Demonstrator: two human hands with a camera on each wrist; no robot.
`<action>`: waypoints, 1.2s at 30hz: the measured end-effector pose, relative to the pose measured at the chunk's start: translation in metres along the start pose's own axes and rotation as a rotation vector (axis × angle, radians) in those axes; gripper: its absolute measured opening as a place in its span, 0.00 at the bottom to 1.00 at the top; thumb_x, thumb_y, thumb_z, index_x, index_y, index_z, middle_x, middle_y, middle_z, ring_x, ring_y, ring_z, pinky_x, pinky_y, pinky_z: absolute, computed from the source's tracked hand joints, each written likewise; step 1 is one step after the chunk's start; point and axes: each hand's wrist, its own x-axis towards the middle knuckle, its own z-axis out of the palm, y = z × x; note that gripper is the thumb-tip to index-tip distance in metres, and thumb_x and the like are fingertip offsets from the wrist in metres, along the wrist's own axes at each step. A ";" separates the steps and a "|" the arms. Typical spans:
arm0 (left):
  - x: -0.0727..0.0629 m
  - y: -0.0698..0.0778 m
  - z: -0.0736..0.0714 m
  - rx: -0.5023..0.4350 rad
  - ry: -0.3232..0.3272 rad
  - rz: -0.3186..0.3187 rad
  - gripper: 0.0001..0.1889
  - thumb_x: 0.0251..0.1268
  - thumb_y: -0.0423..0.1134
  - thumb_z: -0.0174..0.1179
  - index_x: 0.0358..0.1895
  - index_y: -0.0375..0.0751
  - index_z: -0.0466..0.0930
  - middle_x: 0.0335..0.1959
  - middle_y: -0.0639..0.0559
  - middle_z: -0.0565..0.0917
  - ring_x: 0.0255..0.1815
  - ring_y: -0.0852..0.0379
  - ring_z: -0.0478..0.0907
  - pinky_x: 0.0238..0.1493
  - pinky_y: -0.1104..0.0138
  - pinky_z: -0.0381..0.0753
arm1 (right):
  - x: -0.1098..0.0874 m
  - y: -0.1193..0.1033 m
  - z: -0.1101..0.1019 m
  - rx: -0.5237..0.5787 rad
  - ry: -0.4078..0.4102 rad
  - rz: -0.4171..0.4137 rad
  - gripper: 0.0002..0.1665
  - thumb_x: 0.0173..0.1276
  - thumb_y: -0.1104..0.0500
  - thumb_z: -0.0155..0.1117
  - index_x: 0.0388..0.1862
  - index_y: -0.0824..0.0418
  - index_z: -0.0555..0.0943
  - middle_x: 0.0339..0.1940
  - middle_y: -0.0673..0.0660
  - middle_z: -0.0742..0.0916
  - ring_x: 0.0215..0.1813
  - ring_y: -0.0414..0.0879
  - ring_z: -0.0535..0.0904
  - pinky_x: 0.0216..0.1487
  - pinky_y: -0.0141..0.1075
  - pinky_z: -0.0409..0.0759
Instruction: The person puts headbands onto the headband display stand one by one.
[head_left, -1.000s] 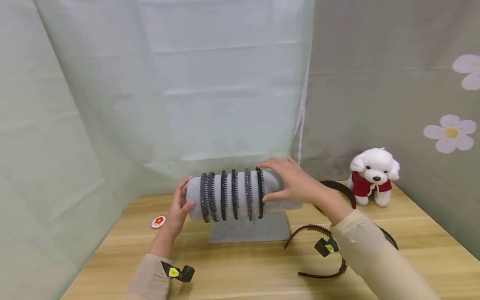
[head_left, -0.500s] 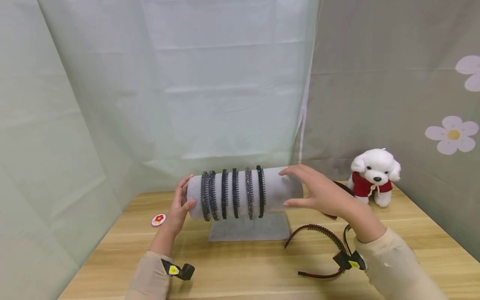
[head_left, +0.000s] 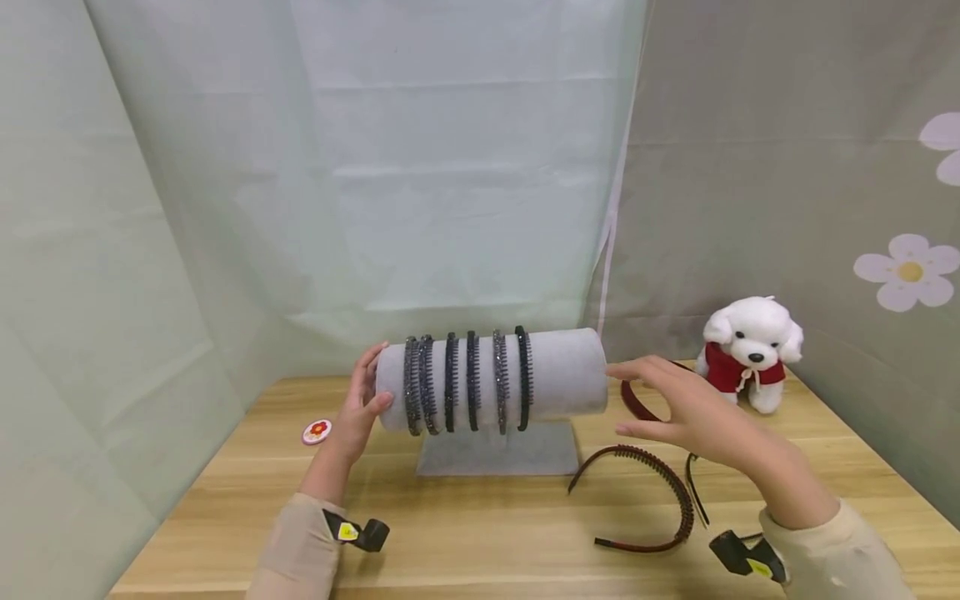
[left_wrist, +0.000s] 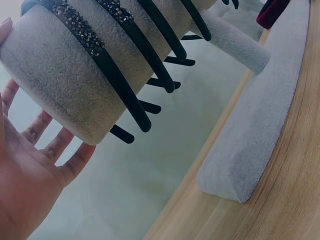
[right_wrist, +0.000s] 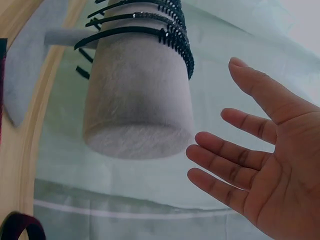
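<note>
A grey, velvety headband display stand (head_left: 567, 371) lies crosswise in the head view, its roll raised over a flat base. Several black, glittery toothed headbands (head_left: 522, 379) sit around the roll's left and middle parts. My left hand (head_left: 351, 423) holds the roll's left end, thumb in front and fingers behind; the left wrist view shows fingertips against that end. Just off the roll's right end is my right hand (head_left: 678, 410), fingers spread and holding nothing. A gap between this hand and the bare end shows in the right wrist view.
A dark red toothed headband (head_left: 684, 492) lies on the table (head_left: 450, 542) at front right. Behind the right hand are a wide dark red headband (head_left: 636, 402) and a thin black one (head_left: 697, 490). A white plush dog (head_left: 752, 354) sits at back right, a flower badge (head_left: 317, 432) left.
My right hand has left the rightmost headband on the roll and moved right, past the roll's end. My left hand stays at the left end.
</note>
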 end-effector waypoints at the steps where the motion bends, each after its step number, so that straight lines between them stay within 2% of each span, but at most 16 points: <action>1: 0.000 0.000 0.000 0.000 0.001 -0.002 0.36 0.66 0.49 0.58 0.73 0.59 0.50 0.65 0.62 0.64 0.57 0.64 0.68 0.52 0.71 0.73 | -0.003 0.002 0.001 0.001 0.011 -0.001 0.32 0.58 0.47 0.72 0.60 0.54 0.75 0.53 0.47 0.82 0.52 0.41 0.78 0.53 0.43 0.78; 7: 0.000 0.001 0.000 0.004 0.001 -0.001 0.36 0.66 0.48 0.58 0.74 0.58 0.50 0.64 0.61 0.65 0.57 0.64 0.68 0.51 0.70 0.73 | -0.017 0.013 0.006 0.014 0.040 0.004 0.28 0.56 0.52 0.74 0.55 0.56 0.77 0.52 0.49 0.83 0.50 0.44 0.80 0.48 0.41 0.81; 12: 0.002 0.001 0.000 -0.006 -0.001 0.001 0.36 0.66 0.49 0.59 0.74 0.58 0.50 0.65 0.61 0.65 0.57 0.64 0.68 0.51 0.70 0.73 | -0.029 0.024 0.015 0.054 0.001 0.070 0.27 0.58 0.51 0.72 0.55 0.56 0.77 0.50 0.50 0.84 0.46 0.43 0.81 0.45 0.38 0.81; 18: 0.002 0.002 0.000 -0.019 -0.003 0.006 0.36 0.65 0.49 0.59 0.73 0.59 0.51 0.64 0.61 0.65 0.56 0.64 0.69 0.50 0.70 0.74 | -0.040 0.040 0.028 0.082 -0.024 0.081 0.23 0.59 0.53 0.71 0.52 0.58 0.78 0.46 0.50 0.85 0.43 0.39 0.81 0.42 0.35 0.81; 25: 0.002 0.003 0.002 -0.026 -0.009 0.019 0.35 0.67 0.47 0.58 0.73 0.59 0.51 0.64 0.61 0.65 0.55 0.64 0.68 0.49 0.71 0.73 | -0.048 0.056 0.040 0.124 -0.063 0.110 0.20 0.59 0.58 0.71 0.49 0.60 0.79 0.43 0.51 0.84 0.42 0.46 0.81 0.39 0.34 0.81; 29: 0.002 0.004 0.003 -0.023 -0.005 0.016 0.35 0.67 0.47 0.58 0.72 0.60 0.52 0.63 0.61 0.65 0.55 0.64 0.68 0.49 0.71 0.73 | -0.050 0.065 0.046 0.130 -0.102 0.143 0.20 0.59 0.58 0.71 0.49 0.61 0.79 0.42 0.53 0.84 0.42 0.46 0.80 0.39 0.35 0.80; 36: 0.001 0.003 0.002 -0.026 -0.004 0.023 0.35 0.67 0.48 0.58 0.73 0.58 0.51 0.63 0.60 0.66 0.55 0.64 0.68 0.50 0.72 0.73 | -0.052 0.082 0.059 0.193 -0.230 0.194 0.23 0.59 0.57 0.71 0.50 0.67 0.78 0.42 0.59 0.84 0.39 0.42 0.78 0.39 0.34 0.78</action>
